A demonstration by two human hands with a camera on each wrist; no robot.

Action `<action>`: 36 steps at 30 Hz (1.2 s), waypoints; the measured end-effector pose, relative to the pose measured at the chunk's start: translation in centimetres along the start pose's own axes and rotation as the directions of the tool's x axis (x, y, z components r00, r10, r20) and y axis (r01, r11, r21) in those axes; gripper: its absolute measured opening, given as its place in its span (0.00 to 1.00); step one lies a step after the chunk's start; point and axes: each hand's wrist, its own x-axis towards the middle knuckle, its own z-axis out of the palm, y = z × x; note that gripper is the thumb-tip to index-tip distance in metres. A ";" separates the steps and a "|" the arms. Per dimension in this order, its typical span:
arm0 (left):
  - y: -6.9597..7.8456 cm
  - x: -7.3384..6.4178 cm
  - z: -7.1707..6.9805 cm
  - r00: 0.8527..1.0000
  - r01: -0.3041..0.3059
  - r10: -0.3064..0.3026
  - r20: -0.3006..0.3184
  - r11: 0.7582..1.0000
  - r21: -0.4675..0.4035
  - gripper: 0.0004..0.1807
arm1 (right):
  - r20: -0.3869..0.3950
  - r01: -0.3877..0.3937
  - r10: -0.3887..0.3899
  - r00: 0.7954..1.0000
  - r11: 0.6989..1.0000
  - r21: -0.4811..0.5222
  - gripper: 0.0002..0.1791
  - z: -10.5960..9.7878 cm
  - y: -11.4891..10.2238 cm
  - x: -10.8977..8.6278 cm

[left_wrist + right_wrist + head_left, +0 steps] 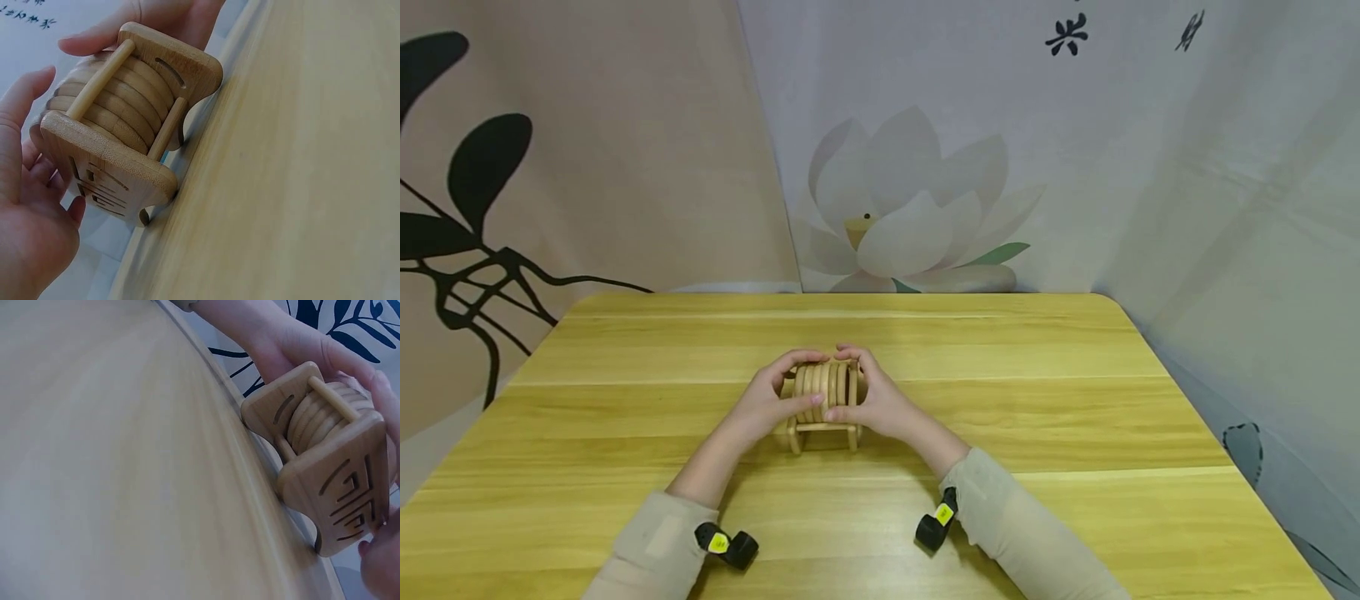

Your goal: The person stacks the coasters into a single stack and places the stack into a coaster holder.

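Note:
A small wooden rack (823, 428) stands on its feet on the table, a row of round wooden coasters (817, 388) upright in it. From the left side my left hand (763, 404) grips the coasters, thumb on the near face and fingers over the far side. Opposite it, my right hand (880, 404) holds them the same way, the two thumbs almost meeting. Carved line patterns cut through the rack's end panel (337, 487) in the right wrist view. Two thin rods run across the coasters in the left wrist view, joining the end panels.
The wooden table (1037, 400) has rounded far corners. Behind it hangs a pale cloth backdrop (700, 167) printed with a lotus and dark leaves. Each wrist carries a small black camera on a strap, over beige sleeves (662, 542).

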 end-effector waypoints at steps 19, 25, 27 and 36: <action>1.1 -0.8 -0.7 1.000 -0.024 0.025 -0.005 0.989 0.147 0.29 | -0.017 -0.034 0.032 0.999 0.995 -0.099 0.43 -1.3 -0.9 -1.2; 1.6 -1.1 -1.0 1.000 -0.025 0.024 0.005 0.983 0.180 0.29 | -0.020 -0.026 0.023 1.000 0.991 -0.130 0.42 -1.8 -1.0 -1.8; 1.8 -1.1 -1.1 1.000 -0.025 0.024 0.007 0.980 0.199 0.30 | -0.021 -0.030 0.028 0.999 0.989 -0.147 0.41 -2.0 -1.1 -2.0; 3.0 -1.6 -1.4 0.999 -0.012 0.004 0.032 0.970 0.244 0.32 | -0.026 -0.019 0.014 1.000 0.979 -0.205 0.37 -3.3 -2.1 -3.2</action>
